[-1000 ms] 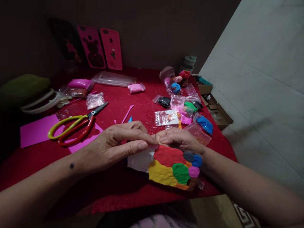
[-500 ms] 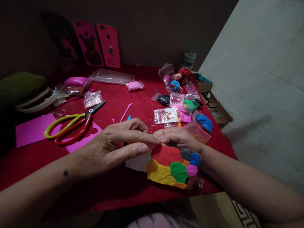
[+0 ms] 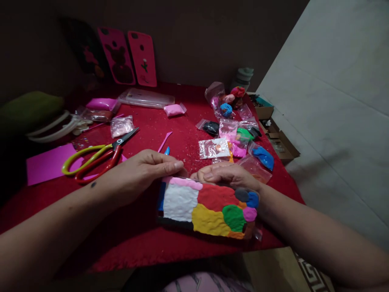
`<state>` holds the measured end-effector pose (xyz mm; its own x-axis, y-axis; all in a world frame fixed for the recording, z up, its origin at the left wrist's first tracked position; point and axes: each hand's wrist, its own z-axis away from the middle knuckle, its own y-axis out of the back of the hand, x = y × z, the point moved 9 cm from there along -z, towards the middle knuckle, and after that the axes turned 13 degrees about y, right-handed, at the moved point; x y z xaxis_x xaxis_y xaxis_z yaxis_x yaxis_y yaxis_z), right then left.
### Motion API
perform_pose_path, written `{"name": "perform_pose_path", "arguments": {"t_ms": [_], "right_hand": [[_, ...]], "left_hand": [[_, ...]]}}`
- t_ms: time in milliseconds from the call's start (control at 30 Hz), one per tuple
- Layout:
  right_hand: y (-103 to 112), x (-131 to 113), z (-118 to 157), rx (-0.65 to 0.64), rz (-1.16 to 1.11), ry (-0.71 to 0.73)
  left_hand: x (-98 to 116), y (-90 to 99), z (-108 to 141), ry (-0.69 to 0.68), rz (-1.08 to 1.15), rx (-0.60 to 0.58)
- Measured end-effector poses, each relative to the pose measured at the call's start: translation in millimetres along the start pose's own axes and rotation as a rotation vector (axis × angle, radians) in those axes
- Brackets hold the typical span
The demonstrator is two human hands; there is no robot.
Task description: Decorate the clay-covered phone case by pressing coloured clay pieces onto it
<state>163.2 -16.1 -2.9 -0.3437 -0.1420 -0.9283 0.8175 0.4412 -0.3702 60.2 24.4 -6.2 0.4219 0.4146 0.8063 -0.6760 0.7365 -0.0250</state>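
A phone case (image 3: 209, 209) is tilted toward me above the table's near side. Patches of white, red, yellow, green, blue, black, orange and pink clay cover its back. My right hand (image 3: 229, 175) grips it along the far edge on the right, fingers curled. At the far left edge, my left hand (image 3: 156, 167) is closed, its thumb pressed to the fingers; whatever lies between them is hidden. Beyond the left hand are a pink plastic tool (image 3: 165, 142) and the tip of a blue one (image 3: 167, 151).
Scissors (image 3: 100, 158) with yellow and red handles lie on pink sheets (image 3: 45, 164) at left. Bagged clay (image 3: 263, 157) crowds the right side. Decorated phone cases (image 3: 142, 59) lean on the back wall, near a clear case (image 3: 147, 98). Cardboard boxes (image 3: 282, 142) stand beyond the red tabletop (image 3: 182, 129).
My left hand has drawn back from over the case to its far left edge, its stretched fingers now closed. White and pink clay there shows now. The right hand stays on the case.
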Motion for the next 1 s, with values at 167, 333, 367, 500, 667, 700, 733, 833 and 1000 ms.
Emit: {"name": "perform_pose_path", "arguments": {"t_ms": [167,333,367,500,667,700,733,833,1000], "right_hand": [[-5.3,4.6,0.2,-0.031,-0.091,-0.071],[-10.0,2.1,-2.2,-0.112,-0.005,-0.065],[-11.7,3.3,-2.0,-0.134,-0.007,-0.078],[-13.8,15.0,2.4,-0.150,-0.055,-0.198],[-14.8,19.5,4.3,-0.149,-0.059,-0.259],[-15.3,19.8,4.4,-0.150,-0.065,-0.269],[-15.7,20.3,4.5,-0.148,-0.072,-0.280],[-16.6,20.8,4.5,-0.141,-0.087,-0.293],[-17.4,21.6,5.7,-0.141,-0.097,-0.304]], "left_hand": [[-4.9,-20.3,-2.8,0.063,0.195,-0.194],[-5.6,-25.6,-2.5,0.096,0.164,-0.211],[-6.3,-25.2,-2.3,0.101,0.129,-0.202],[-11.9,-26.5,-1.0,0.137,0.007,-0.200],[-16.8,-26.8,-0.5,0.151,-0.130,-0.180],[-17.1,-26.9,-0.1,0.153,-0.147,-0.175],[-16.9,-27.0,0.5,0.154,-0.162,-0.171],[-15.6,-28.2,2.6,0.151,-0.186,-0.166],[-13.7,-30.0,4.1,0.143,-0.133,-0.189]]}}
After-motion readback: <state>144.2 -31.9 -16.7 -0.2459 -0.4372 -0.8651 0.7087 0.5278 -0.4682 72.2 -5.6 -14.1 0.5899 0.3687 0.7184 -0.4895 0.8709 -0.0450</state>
